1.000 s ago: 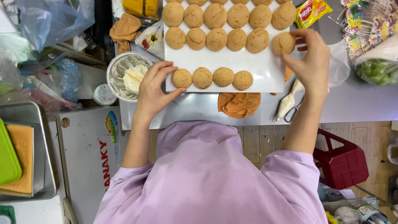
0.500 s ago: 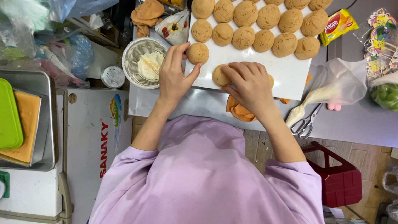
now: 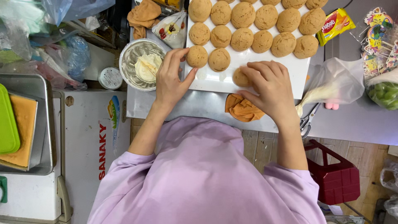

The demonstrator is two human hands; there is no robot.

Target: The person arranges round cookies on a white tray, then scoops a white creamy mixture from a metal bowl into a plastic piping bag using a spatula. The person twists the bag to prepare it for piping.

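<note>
Left hand: the left hand point(image 3: 171, 79) rests at the 9 o'clock edge of the white tray point(image 3: 265, 79), fingers loosely spread and clasping nothing; its thumb tip and fingertips reach to a round pastry point(image 3: 197, 56) at the tray's near left corner, just touching its side.
Right hand: the right hand point(image 3: 269, 89) lies palm down on the tray's near edge, fingers curled over a small bun point(image 3: 239, 77) and gripping it from above.
Held bun, look: golden brown, rounded, matt and slightly cracked on top; only its left half shows, the rest is hidden under the fingers.
Held bun, place: on the tray's near row, at about 6 o'clock of the tray, just right of two pale smears on the bare white surface.
Other buns: the remaining buns point(image 3: 257, 25) fill the tray in rows toward 12 o'clock, same colour and domed shape, close together, some touching.
Bowl: a fluted metal bowl point(image 3: 141, 64) with pale cream in it stands at 9 o'clock of the left hand, just beside the tray.
Cloth: an orange cloth point(image 3: 242, 108) lies on the steel counter at 6 o'clock of the tray, partly under the right hand.
Piping bag: a clear piping bag point(image 3: 331, 85) with cream in its tip lies at 3 o'clock of the right hand, beside scissors point(image 3: 307, 120).
Stool: a dark red stool point(image 3: 331, 176) stands on the floor at 5 o'clock.
Clothing: lilac sleeves cover both arms to the elbows.
</note>
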